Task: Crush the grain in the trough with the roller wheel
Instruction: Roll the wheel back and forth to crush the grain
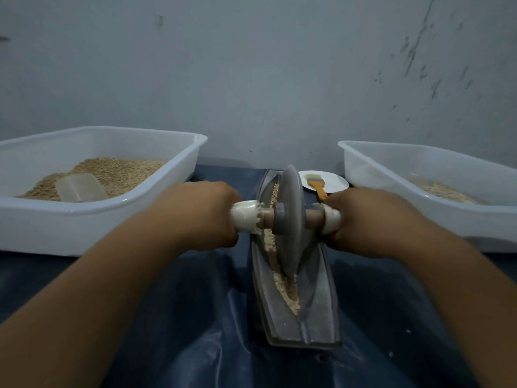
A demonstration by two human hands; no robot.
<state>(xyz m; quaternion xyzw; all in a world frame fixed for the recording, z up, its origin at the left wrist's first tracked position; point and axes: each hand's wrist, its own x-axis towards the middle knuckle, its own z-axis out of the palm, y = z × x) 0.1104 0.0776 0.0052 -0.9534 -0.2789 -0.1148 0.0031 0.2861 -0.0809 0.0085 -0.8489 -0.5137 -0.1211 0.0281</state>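
A grey boat-shaped trough point(321, 303) lies lengthways in front of me on a dark blue sheet. Pale crushed grain point(285, 287) lines its groove. The grey roller wheel point(291, 219) stands upright in the groove near the middle, on a wooden axle with white-wrapped handles. My left hand point(195, 217) is closed around the left handle point(244, 217). My right hand point(369, 219) is closed around the right handle point(331, 219).
A white tub point(98, 219) at the left holds brown grain and a translucent scoop point(81, 187). A second white tub point(436, 211) at the right holds a little pale grain. Behind the trough, a white plate point(335, 182) carries an orange-handled brush point(317, 184). A grey wall stands close behind.
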